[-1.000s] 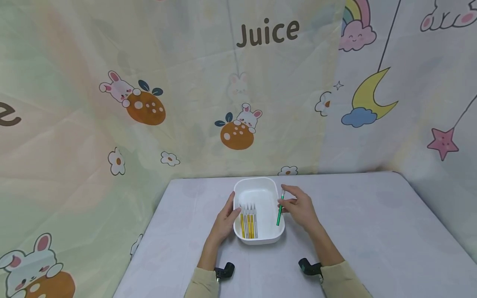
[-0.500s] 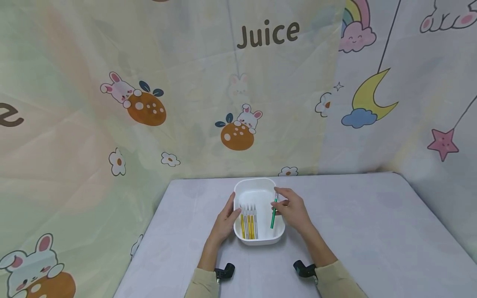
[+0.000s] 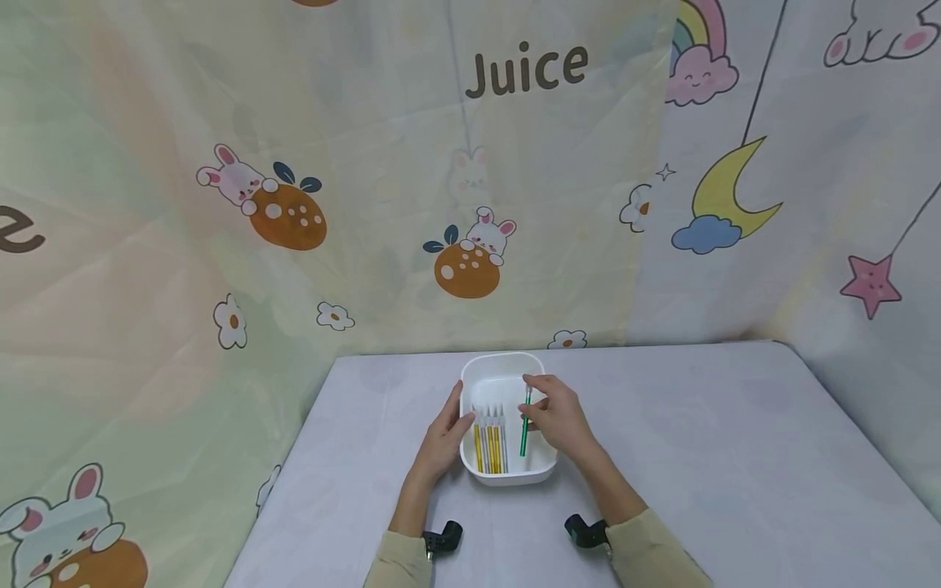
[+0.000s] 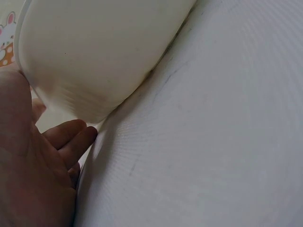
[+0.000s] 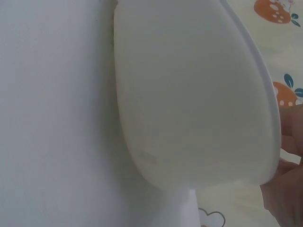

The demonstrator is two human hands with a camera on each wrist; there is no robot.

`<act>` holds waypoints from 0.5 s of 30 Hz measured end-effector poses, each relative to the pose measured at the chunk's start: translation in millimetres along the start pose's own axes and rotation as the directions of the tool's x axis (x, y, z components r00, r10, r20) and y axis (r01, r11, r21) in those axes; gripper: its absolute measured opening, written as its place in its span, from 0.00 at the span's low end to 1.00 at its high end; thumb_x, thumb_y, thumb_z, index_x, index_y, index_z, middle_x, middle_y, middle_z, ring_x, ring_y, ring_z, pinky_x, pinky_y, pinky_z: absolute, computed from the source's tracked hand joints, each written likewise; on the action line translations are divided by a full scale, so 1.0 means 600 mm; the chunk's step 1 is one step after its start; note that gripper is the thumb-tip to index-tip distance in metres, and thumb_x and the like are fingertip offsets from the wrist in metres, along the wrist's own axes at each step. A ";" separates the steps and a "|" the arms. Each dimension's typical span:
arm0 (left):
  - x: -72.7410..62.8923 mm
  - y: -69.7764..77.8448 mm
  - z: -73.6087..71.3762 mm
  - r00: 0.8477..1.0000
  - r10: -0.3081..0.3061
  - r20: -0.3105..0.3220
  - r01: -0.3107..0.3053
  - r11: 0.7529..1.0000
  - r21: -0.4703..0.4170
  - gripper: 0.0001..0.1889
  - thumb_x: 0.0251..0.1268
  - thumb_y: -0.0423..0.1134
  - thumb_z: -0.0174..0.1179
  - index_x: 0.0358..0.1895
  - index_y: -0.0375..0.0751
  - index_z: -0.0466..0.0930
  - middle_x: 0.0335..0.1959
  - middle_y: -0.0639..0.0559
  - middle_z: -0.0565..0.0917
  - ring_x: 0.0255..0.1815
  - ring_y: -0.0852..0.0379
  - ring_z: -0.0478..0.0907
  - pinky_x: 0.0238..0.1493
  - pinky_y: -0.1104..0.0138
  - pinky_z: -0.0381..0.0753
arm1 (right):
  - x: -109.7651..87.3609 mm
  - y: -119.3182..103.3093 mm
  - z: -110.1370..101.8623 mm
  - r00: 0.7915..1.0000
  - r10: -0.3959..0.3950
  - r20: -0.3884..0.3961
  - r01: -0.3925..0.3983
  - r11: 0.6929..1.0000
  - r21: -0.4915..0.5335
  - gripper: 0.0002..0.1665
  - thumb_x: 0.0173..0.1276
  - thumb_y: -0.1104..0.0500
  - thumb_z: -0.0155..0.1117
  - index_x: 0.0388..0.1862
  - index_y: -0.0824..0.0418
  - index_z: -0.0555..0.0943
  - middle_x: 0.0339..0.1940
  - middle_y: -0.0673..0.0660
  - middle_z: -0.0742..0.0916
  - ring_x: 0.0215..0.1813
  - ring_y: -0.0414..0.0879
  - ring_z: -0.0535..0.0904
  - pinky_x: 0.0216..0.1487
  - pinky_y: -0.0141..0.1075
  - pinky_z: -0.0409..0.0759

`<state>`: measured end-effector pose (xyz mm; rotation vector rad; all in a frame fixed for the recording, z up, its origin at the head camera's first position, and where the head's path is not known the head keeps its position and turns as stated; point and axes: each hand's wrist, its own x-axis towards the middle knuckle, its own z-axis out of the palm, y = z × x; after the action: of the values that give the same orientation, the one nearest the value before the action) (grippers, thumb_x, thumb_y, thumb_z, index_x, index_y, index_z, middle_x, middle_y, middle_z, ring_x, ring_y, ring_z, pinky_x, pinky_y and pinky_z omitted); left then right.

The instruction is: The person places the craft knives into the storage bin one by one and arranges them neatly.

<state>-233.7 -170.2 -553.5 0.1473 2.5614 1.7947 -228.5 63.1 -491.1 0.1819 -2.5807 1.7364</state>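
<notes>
A white plastic tub with rounded corners stands on the table. My left hand holds its left side, thumb over the rim and fingers along the outer wall. In the left wrist view, fingertips show near the tub's lower edge. Several slim yellow and silver pens with pale tapered tips lie side by side in the left part of the tub. My right hand pinches a slim green pen by its upper part, over the tub's right half. The right wrist view shows only part of that hand behind the tub wall.
A pale cloth covers the table, whose far edge runs behind the tub. Beyond it hangs a printed curtain with rabbits, fruit and lettering. Black wrist cameras sit at both cuffs.
My right hand has carried the green pen leftward, from the tub's right rim to over its interior, closer to the row of pens. My left hand stays on the tub.
</notes>
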 end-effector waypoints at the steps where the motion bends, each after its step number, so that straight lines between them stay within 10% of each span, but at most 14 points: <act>1: 0.000 0.000 0.000 1.000 0.001 0.001 -0.001 1.000 -0.001 0.34 0.81 0.51 0.54 0.83 0.69 0.53 0.84 0.67 0.56 0.86 0.57 0.53 0.84 0.50 0.55 | 0.001 -0.001 0.003 1.000 -0.003 0.003 0.003 1.000 -0.001 0.38 0.65 0.71 0.72 0.74 0.65 0.74 0.69 0.64 0.78 0.36 0.43 0.86 0.34 0.36 0.90; 15: -0.001 0.000 -0.003 1.000 -0.005 0.018 0.005 1.000 0.016 0.34 0.81 0.55 0.52 0.84 0.70 0.51 0.84 0.68 0.56 0.85 0.58 0.54 0.84 0.51 0.57 | 0.009 -0.009 0.032 0.999 -0.028 0.047 0.027 1.000 0.007 0.36 0.65 0.72 0.71 0.73 0.68 0.75 0.68 0.67 0.78 0.35 0.47 0.87 0.33 0.38 0.91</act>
<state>-233.1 -171.7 -552.9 0.1569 2.5616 1.7634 -232.3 43.0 -492.9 0.2599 -2.5923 1.7521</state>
